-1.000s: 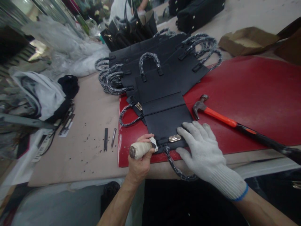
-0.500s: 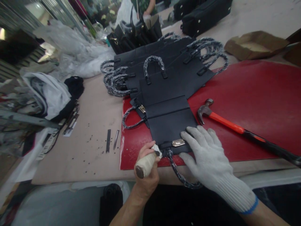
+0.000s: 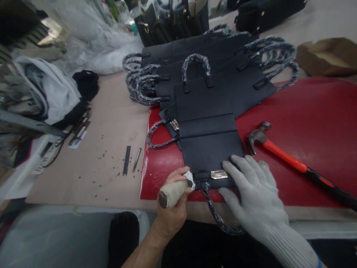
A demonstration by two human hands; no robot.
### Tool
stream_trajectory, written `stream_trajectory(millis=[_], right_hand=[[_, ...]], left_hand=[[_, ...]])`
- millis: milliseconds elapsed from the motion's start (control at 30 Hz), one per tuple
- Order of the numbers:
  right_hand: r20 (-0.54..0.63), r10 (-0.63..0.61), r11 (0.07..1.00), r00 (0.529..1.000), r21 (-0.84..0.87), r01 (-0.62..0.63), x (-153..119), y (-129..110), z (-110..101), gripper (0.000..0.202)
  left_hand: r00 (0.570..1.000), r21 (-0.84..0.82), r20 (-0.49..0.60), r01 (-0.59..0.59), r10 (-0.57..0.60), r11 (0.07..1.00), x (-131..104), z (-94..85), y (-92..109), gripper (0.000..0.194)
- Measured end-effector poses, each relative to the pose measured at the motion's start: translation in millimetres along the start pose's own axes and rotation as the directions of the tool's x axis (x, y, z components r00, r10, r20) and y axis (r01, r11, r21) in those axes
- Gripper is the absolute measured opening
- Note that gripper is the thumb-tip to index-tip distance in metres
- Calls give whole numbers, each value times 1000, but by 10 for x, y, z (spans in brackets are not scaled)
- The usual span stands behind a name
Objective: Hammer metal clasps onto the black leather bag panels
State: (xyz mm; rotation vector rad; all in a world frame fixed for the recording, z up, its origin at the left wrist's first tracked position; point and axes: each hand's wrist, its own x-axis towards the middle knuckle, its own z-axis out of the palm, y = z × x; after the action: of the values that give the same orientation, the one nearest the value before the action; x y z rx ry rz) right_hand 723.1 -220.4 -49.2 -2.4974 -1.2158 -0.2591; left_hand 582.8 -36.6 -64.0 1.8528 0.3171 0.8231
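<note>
My bare left hand (image 3: 175, 214) is closed around a thick tool wrapped in pale tape (image 3: 175, 192). Its flat end faces me, and its other end meets the left edge of a black bag panel (image 3: 212, 147); that tip is hidden. In a white knitted glove, my right hand (image 3: 255, 193) lies spread on the panel's near right corner. Beside its fingers sits a gold metal plate (image 3: 219, 174) on the panel. A plastic-wrapped handle (image 3: 213, 210) hangs from the panel over the table edge, partly behind the glove.
A claw hammer (image 3: 281, 152) with an orange and black handle lies right on the red mat (image 3: 312, 123). Several black panels with wrapped handles are stacked behind. Left are a dark flat tool (image 3: 126, 160), a metal rod (image 3: 137, 160) and small black bits.
The head view has shifted, so the mat and hammer sit farther right and the person at the back is out of frame. Both hands keep their places on the panel.
</note>
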Motion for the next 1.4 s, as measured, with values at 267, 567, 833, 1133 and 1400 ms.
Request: stream_trajectory(millis=[267,567,833,1133,1400], right_hand=[[14,1,1000,1000,4,-1,3,12,7,48],[35,18,1000,999,20,-18,14,12,-3,47],[30,23,999,999,22,-24,15,0,-13,46],[5,22,999,1000,33,-23,-10,2,-5,46],[-13,56,996,998,72,-55,-31,-41,1,49]], left_hand=[[997,4,25,71,-71,997,55,-30,28,19],[997,28,13,73,-74,997,-7,-21,23,25],[993,5,88,83,-83,997,162,-61,49,18],[984,67,135,112,-120,992,318,-27,168,19],[981,132,161,84,-105,988,362,11,177,21]])
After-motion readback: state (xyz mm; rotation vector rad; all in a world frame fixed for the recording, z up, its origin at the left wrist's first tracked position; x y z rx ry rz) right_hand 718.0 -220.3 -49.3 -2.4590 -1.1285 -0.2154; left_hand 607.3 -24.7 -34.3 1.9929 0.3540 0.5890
